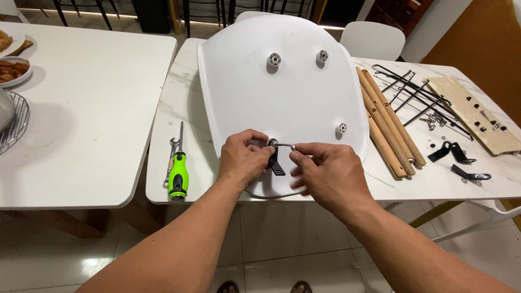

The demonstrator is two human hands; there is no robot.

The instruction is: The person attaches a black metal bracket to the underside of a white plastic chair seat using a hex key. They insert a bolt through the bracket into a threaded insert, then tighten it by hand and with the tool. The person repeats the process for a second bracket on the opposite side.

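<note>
A white plastic chair seat point(282, 97) lies upside down on the marble table point(173, 108), with grey mounting posts showing on its underside. My left hand point(244, 158) presses a black metal bracket point(275, 164) against the near-left post. My right hand point(325, 173) pinches a small silver hex key point(283, 145) whose tip sits in the bolt at that post. The two hands nearly touch over the seat's near edge.
A green-handled screwdriver point(178, 172) and a small wrench point(172, 154) lie left of the seat. Several wooden legs point(388, 122), black metal rods point(418, 95), loose black brackets point(455, 154) and a drilled wooden board point(477, 114) lie to the right. Plates of food point(13, 70) sit on a white table at far left.
</note>
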